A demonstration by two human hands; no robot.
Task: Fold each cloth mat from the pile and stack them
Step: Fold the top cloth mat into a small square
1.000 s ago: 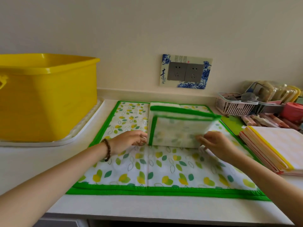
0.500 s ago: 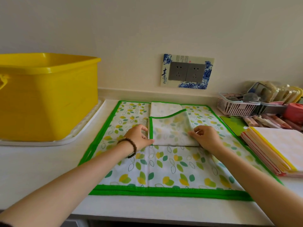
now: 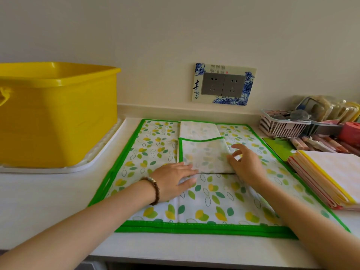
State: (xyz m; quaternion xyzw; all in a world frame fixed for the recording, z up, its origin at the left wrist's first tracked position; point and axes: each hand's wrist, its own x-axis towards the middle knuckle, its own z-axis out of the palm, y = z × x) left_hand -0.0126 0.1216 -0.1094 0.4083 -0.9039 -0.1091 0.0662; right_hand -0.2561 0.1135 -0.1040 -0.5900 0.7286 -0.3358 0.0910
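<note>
Both hands met the folded mat (image 3: pixel 204 154) atop the spread mat (image 3: pixel 214 201): my left hand (image 3: pixel 173 180) flat on its near corner, my right hand (image 3: pixel 245 164) curved at its edge, pinching or not I couldn't tell. Uneven pressure could spring the fold open.

Two hands (image 3: pixel 173 180) (image 3: pixel 247 166), two leaf-print mats (image 3: pixel 152 152) (image 3: pixel 204 154), one yellow tub (image 3: pixel 58 117), one white basket (image 3: pixel 280 128)
</note>
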